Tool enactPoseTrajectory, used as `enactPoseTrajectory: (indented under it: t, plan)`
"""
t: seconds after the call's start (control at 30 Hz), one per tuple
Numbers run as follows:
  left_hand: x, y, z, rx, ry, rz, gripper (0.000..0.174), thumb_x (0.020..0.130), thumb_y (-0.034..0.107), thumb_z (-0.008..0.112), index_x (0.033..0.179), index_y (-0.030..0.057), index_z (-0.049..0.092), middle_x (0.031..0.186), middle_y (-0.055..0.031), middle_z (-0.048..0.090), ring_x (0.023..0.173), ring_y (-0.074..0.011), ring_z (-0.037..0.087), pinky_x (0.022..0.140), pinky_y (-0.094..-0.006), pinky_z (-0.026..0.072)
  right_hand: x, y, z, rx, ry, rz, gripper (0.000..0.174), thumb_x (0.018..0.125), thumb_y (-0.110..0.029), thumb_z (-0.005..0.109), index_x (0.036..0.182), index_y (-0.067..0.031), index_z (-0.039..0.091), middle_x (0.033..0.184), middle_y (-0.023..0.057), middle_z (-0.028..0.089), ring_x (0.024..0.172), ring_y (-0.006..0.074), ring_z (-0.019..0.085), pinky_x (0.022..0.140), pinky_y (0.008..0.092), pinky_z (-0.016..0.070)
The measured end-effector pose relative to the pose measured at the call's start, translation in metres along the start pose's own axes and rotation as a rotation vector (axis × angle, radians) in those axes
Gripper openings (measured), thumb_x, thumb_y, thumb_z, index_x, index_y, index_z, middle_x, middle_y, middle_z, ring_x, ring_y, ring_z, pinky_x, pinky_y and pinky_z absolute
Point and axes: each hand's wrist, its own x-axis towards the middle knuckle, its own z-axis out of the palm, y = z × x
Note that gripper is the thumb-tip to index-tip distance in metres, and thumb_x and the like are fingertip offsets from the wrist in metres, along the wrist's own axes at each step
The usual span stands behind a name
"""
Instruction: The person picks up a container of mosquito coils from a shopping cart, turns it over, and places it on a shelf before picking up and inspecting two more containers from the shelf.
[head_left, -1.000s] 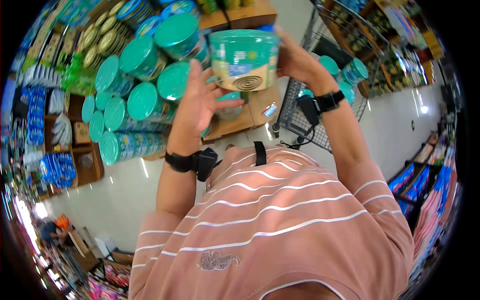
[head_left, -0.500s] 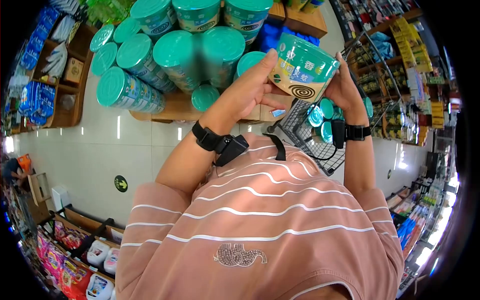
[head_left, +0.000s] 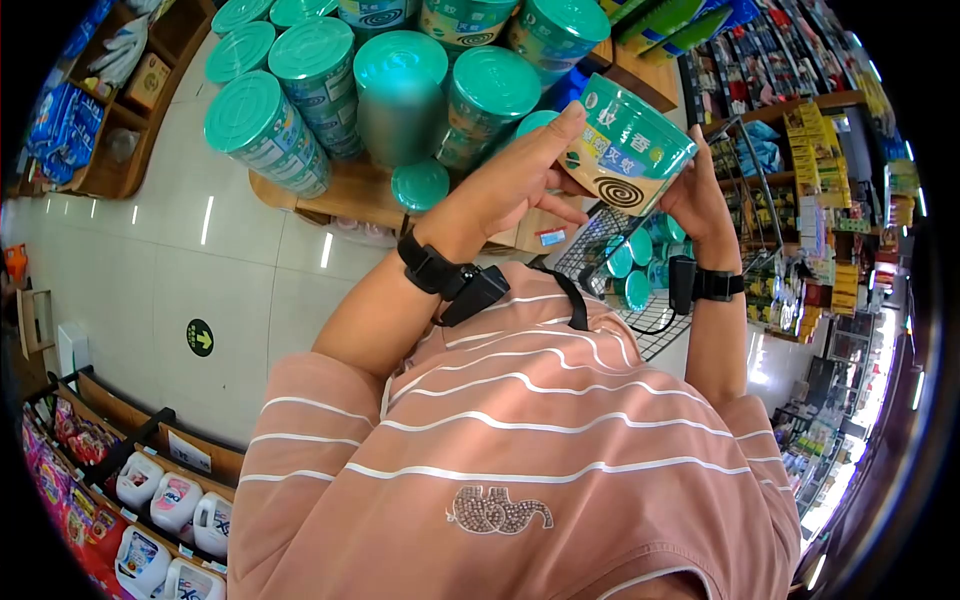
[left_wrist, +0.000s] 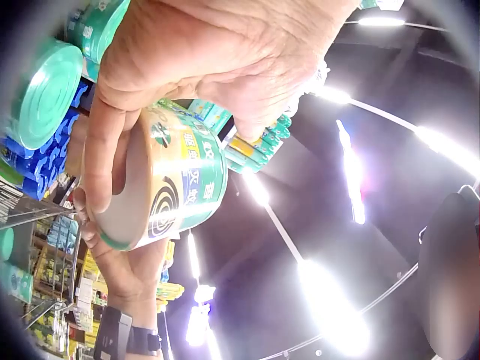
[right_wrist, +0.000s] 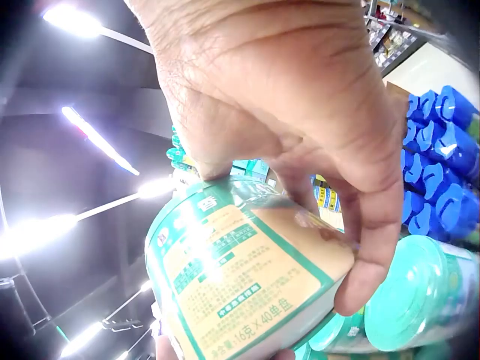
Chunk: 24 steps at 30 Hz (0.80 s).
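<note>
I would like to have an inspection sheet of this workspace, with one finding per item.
Surface: wooden display table, bearing stacked green-lidded tubs.
Job's things: one green-and-beige tub, held tilted.
Clutter: blue items near the stacked tubs.
Hands: left hand and right hand both grip the tub.
Cables: thin black cable near the right wrist.
Surroundings: wire shopping cart containing more tubs; shelves; floor arrow sign.

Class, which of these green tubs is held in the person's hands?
The tilted tub, gripped between the left hand and right hand; the others stand on the wooden display or sit in the cart.
</note>
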Motion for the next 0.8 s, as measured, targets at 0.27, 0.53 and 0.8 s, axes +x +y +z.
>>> enactPoseTrajectory:
  t: [0.27, 0.53, 0.8]
  plan:
    - [-0.003, 0.006, -0.004, 0.023, 0.006, -0.017, 0.080, 0.097, 0.070, 0.045, 0.147, 0.0083, 0.043, 0.139, -0.0160, 0.054, 0.118, -0.0303, 0.061, 0.084, -0.0481, 0.0606, 0.004, 0.003, 0.008, -0.039, 0.010, 0.015, 0.079, 0.099, -0.067, 0.042, 0.142, -0.0001, 0.046, 0.137, 0.0181, 0.059, 0.120, 0.0327, 0.063, 0.095, 0.0530, 0.0541]
    - [-0.003, 0.002, -0.011, 0.044, 0.044, -0.058, 0.082, 0.096, 0.071, 0.045, 0.149, 0.0082, 0.041, 0.141, -0.0157, 0.053, 0.121, -0.0318, 0.059, 0.085, -0.0486, 0.0598, 0.009, 0.013, 0.008, -0.026, -0.009, 0.033, 0.079, 0.100, -0.066, 0.041, 0.144, -0.0007, 0.046, 0.137, 0.0187, 0.060, 0.120, 0.0322, 0.063, 0.095, 0.0519, 0.0553]
    - [-0.008, 0.025, -0.032, 0.087, 0.108, 0.007, 0.079, 0.099, 0.067, 0.042, 0.148, 0.0045, 0.041, 0.142, -0.0175, 0.052, 0.124, -0.0318, 0.057, 0.088, -0.0450, 0.0596, 0.031, 0.009, 0.038, -0.069, -0.096, -0.012, 0.082, 0.100, -0.069, 0.037, 0.152, -0.0051, 0.036, 0.149, 0.0158, 0.049, 0.130, 0.0315, 0.055, 0.097, 0.0529, 0.0518]
